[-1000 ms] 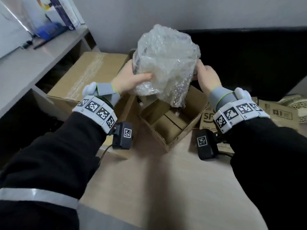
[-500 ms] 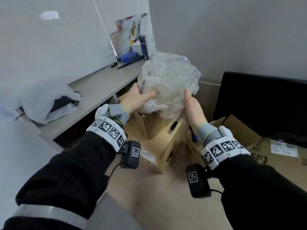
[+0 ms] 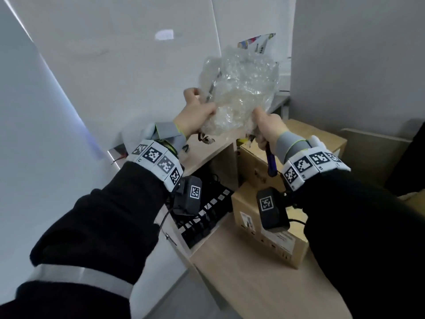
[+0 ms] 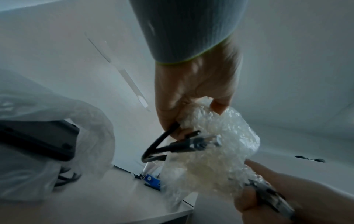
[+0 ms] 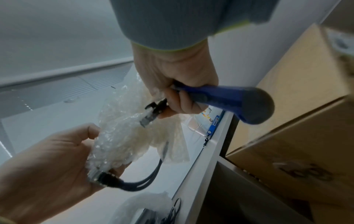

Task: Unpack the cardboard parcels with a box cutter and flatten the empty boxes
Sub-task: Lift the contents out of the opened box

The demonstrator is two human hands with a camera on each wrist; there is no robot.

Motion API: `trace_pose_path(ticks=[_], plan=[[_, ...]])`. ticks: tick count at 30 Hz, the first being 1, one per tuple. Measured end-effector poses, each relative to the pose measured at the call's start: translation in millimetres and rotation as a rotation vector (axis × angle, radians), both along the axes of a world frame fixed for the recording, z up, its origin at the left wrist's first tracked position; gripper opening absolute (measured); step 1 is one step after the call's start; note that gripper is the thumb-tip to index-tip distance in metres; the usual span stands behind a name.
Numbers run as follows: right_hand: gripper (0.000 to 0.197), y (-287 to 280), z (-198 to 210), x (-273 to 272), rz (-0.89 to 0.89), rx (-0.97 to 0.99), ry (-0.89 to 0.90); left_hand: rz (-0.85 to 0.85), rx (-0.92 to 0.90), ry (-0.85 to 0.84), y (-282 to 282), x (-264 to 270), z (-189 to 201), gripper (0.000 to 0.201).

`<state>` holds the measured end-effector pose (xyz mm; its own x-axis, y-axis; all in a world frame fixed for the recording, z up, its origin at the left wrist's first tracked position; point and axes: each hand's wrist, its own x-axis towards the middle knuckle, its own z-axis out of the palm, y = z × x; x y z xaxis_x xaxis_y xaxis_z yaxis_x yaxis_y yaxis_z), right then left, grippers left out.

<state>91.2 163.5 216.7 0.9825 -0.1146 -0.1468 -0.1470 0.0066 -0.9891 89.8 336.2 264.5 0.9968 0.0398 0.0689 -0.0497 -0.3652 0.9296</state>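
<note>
Wrap (image 3: 239, 93) is gripped by both hands (image 3: 197, 116), the right (image 3: 268, 130) also clamped on the cutter (image 3: 270, 161), so cables (image 4: 168, 147) could be nicked.

Clear bubble wrap (image 3: 241, 93), blue box cutter (image 5: 229, 100), black cables (image 4: 162, 150), tan boxes (image 3: 271, 229).

1. Both arms, sleeved in black, are being held raised in front of the body.
2. The left hand (image 3: 197, 116) is being kept curled, pinching the bubble wrap bundle (image 3: 239, 93).
3. The right hand (image 3: 268, 128) is being kept fisted around the box cutter (image 5: 229, 100) and the bundle's lower edge.
</note>
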Motion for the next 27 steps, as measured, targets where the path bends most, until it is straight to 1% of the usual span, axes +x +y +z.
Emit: trace_pose_path(ticks=[3,5,6,7,8,10,12,16,18,19,21,22,23,24,25,26,27], plan=[[0.039,23.1,9.5,20.4,-0.038,-0.045,0.025,0.025,-0.086,0.084,19.1,21.7,0.6,0.044],[0.038,31.7,13.3,34.1,-0.091,-0.027,-0.003,0.070,-0.115,0.095,24.2,37.8,-2.9,0.045],[0.039,34.2,14.8,43.1,-0.088,-0.043,0.000,0.109,-0.114,0.077,25.0,47.9,-5.2,0.048],[0.042,37.0,15.9,49.3,-0.064,-0.082,0.010,0.148,-0.099,0.068,24.7,56.5,-8.0,0.051],[0.038,39.6,15.9,55.9,-0.025,-0.124,0.024,0.183,-0.081,0.065,24.2,64.8,-11.2,0.053],[0.023,47.2,17.0,76.7,0.037,-0.203,0.035,0.267,-0.041,0.051,20.1,82.8,-17.1,0.047],[0.021,53.7,15.8,89.1,0.070,-0.273,0.035,0.325,-0.020,0.052,19.6,91.0,-24.8,0.046],[0.023,64.3,9.0,127.6,0.135,-0.364,0.049,0.258,0.016,0.125,22.0,108.4,-38.8,0.046],[0.014,73.6,2.7,144.3,0.195,-0.404,0.085,0.255,0.035,0.207,29.7,111.4,-41.2,0.041],[0.011,75.9,2.1,146.8,0.212,-0.415,0.102,0.226,0.071,0.259,31.4,108.8,-38.8,0.033],[0.021,81.4,-1.6,155.3,0.241,-0.420,0.128,0.141,0.199,0.378,36.5,104.1,-30.0,0.012],[0.027,83.9,-4.3,162.5,0.249,-0.426,0.133,0.112,0.258,0.427,40.1,103.4,-22.9,0.008],[0.031,86.0,-5.8,166.3,0.260,-0.445,0.128,0.091,0.331,0.449,44.7,104.6,-15.2,0.009],[0.033,87.2,-6.8,169.8,0.271,-0.460,0.128,0.078,0.462,0.411,49.4,107.7,-8.1,0.011],[0.034,89.7,-6.5,173.2,0.277,-0.459,0.125,0.084,0.644,0.329,54.4,111.6,-0.8,0.014],[0.035,91.1,-6.9,177.1,0.283,-0.464,0.124,0.115,0.826,0.211,58.6,114.2,5.6,0.014],[0.036,93.7,-6.3,178.5,0.295,-0.477,0.116,0.162,0.944,0.085,61.9,114.8,11.1,0.011]])
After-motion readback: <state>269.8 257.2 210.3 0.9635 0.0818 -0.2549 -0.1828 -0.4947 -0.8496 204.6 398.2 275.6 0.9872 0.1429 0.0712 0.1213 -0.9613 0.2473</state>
